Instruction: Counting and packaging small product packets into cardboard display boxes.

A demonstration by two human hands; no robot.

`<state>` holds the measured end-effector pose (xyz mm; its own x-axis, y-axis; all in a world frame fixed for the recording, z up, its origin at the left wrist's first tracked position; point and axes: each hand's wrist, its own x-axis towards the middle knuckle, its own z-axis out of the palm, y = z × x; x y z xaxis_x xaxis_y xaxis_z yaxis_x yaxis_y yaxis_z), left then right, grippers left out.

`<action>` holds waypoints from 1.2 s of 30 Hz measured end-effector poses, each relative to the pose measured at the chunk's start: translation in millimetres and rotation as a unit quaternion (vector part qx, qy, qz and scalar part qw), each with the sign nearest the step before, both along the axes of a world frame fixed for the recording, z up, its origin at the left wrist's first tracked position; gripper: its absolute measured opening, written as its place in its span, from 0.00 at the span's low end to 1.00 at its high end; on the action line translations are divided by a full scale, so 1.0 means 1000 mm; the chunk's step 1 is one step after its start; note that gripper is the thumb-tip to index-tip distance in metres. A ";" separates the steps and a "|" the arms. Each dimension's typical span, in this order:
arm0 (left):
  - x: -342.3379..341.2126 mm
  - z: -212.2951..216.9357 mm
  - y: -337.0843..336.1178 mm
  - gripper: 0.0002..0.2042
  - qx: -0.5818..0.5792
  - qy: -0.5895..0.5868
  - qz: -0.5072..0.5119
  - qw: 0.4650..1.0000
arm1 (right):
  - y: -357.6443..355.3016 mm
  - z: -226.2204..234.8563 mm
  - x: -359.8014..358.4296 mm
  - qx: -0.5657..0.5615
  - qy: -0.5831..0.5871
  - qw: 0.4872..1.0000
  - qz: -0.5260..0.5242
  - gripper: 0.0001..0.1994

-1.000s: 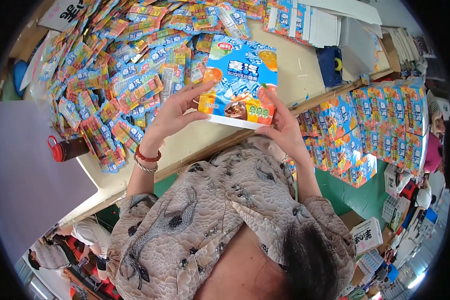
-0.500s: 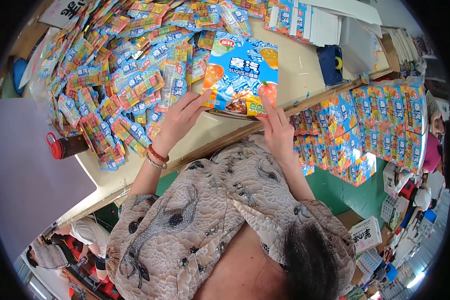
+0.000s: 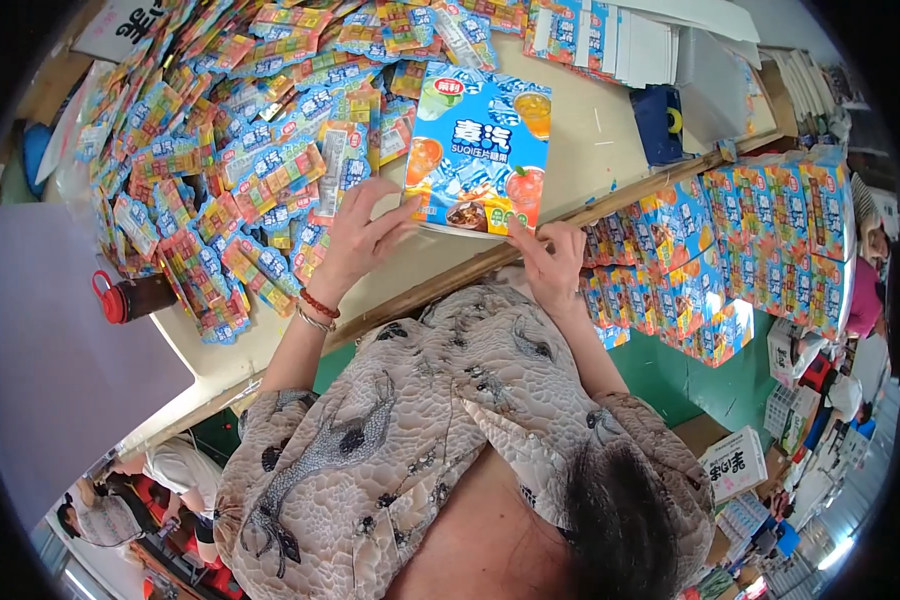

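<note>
Right at the centre, a bright blue box [image 3: 478, 150] with drinks and fruit printed on it sits over the near part of the table [image 3: 582, 125], its printed face up and its lower edge toward the person; whether it rests on the tabletop or is lifted a little, I can't tell.

The left hand [image 3: 365, 235] is at its lower left corner, fingers bent together, tips touching the edge. Over at the lower right corner, the right hand [image 3: 552, 262] has one digit against the front while other fingers curl in. Both hands touch the box, but whether either thumb pinches the cardboard, I can't tell.

On the left wrist, a red bracelet [image 3: 320, 304] sits above a pale one. Just past the box, to the left, a big heap of small colourful packets [image 3: 270, 150] spreads across the table, with a dark bottle [image 3: 142, 298] with a red cap beside it at the left.

Up at the top right lie flat cardboard pieces [image 3: 642, 50], near a dark blue holder [image 3: 656, 128] with a yellow roll. Past the table's wooden edge, matching boxes [image 3: 780, 240] stand stacked in rows above a green floor [image 3: 675, 385].
</note>
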<state>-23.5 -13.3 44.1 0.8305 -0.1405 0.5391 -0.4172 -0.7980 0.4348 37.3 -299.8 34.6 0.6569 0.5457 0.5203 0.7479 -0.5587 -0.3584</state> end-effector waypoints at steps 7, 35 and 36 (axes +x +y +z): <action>0.031 -0.008 -0.011 0.25 -0.016 -0.030 -0.175 0.984 | 0.008 -0.019 0.015 0.032 -0.021 0.995 0.094 0.23; 0.044 -0.019 -0.099 0.21 0.050 -0.049 0.007 0.997 | -0.175 0.007 0.255 0.159 0.301 0.873 -0.349 0.14; 0.044 -0.019 -0.099 0.21 0.047 -0.044 0.007 0.998 | -0.184 0.004 0.266 0.158 0.300 0.874 -0.349 0.14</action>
<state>20.1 -112.3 25.4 0.7822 -0.1829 0.5955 -0.4401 -0.8389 0.3203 302.9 -483.8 38.5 0.9783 -0.2061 0.0209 -0.1107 -0.6054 -0.7882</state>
